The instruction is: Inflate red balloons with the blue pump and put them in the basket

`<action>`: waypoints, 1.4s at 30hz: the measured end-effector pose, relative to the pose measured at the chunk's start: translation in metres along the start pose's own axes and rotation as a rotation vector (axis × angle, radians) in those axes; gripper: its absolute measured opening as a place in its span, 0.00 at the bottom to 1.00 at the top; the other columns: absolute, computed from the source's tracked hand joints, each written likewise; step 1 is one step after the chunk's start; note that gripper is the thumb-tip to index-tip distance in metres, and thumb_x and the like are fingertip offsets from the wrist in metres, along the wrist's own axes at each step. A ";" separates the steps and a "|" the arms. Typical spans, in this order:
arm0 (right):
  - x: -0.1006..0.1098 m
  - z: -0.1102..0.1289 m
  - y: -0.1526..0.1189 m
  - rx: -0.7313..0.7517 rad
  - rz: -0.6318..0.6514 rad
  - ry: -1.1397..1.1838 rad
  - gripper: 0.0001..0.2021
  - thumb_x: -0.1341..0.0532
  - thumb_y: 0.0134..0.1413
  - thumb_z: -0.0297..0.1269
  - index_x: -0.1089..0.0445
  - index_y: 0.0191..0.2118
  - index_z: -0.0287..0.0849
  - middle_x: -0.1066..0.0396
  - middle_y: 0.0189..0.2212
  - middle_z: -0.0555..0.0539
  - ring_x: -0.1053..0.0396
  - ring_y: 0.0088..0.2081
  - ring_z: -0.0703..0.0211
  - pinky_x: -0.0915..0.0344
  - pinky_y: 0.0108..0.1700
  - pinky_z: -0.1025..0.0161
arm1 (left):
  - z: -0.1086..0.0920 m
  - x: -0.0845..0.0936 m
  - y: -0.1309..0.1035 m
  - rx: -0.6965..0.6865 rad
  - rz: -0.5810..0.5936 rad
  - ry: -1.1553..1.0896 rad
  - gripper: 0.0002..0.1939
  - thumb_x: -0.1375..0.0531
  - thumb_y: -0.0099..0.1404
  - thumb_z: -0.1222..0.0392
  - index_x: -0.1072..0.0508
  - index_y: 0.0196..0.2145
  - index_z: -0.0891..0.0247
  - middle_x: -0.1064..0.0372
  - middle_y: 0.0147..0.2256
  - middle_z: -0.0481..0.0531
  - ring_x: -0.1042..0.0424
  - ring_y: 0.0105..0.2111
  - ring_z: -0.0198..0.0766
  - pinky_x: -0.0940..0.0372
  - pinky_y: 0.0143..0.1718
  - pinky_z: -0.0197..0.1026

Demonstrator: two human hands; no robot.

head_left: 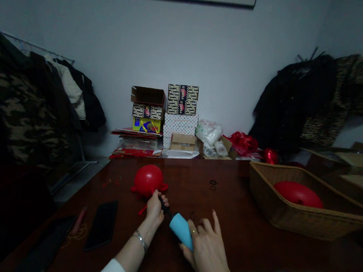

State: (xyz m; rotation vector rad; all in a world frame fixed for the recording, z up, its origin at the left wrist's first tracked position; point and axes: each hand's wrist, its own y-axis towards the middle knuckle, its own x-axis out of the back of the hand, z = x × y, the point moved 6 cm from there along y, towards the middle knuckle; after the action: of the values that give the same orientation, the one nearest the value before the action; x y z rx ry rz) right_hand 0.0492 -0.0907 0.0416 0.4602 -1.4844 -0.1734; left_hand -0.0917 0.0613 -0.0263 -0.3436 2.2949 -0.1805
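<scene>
A round red balloon (148, 180) with small red lobes at its sides rests on the dark wooden table, left of centre. My left hand (155, 208) is closed at the balloon's near side, around the black nozzle end of a light blue hand pump (182, 230). The pump slants down to the right from there. My right hand (204, 245) grips the pump's blue body with thumb and index finger, its other fingers partly raised. Whether the balloon's neck is pinched in my left hand is hidden.
A wicker basket (290, 210) holding a red balloon (298, 194) stands at the right. A black phone (102, 224) and a pink stick with string lie at the left. Black rings (213, 185) lie behind my hands. Stacked boxes (180, 127) stand at the back.
</scene>
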 end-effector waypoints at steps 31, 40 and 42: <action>-0.001 0.002 0.017 -0.002 0.067 -0.019 0.28 0.39 0.46 0.50 0.33 0.50 0.35 0.26 0.32 0.41 0.36 0.43 0.48 0.72 0.61 0.45 | 0.015 -0.007 -0.013 0.054 0.045 -0.012 0.10 0.45 0.61 0.60 0.41 0.24 0.62 0.44 0.16 0.43 0.43 0.13 0.28 0.46 0.15 0.31; -0.004 0.005 0.007 -0.011 0.011 0.035 0.28 0.40 0.47 0.51 0.34 0.51 0.37 0.26 0.33 0.42 0.36 0.43 0.49 0.71 0.61 0.46 | -0.003 -0.003 0.001 -0.009 0.017 0.016 0.11 0.45 0.61 0.60 0.42 0.24 0.63 0.47 0.15 0.41 0.46 0.12 0.27 0.50 0.13 0.29; -0.003 0.001 0.000 0.003 -0.004 0.048 0.28 0.39 0.47 0.51 0.34 0.51 0.39 0.26 0.34 0.43 0.36 0.44 0.50 0.71 0.62 0.45 | -0.012 0.001 0.008 -0.012 -0.009 0.006 0.10 0.46 0.62 0.61 0.42 0.24 0.63 0.47 0.15 0.41 0.46 0.12 0.27 0.50 0.13 0.29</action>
State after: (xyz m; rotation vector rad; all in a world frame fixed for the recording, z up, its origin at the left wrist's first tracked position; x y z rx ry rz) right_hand 0.0481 -0.0897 0.0393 0.4664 -1.4367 -0.1621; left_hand -0.1024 0.0688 -0.0211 -0.3604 2.3013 -0.1724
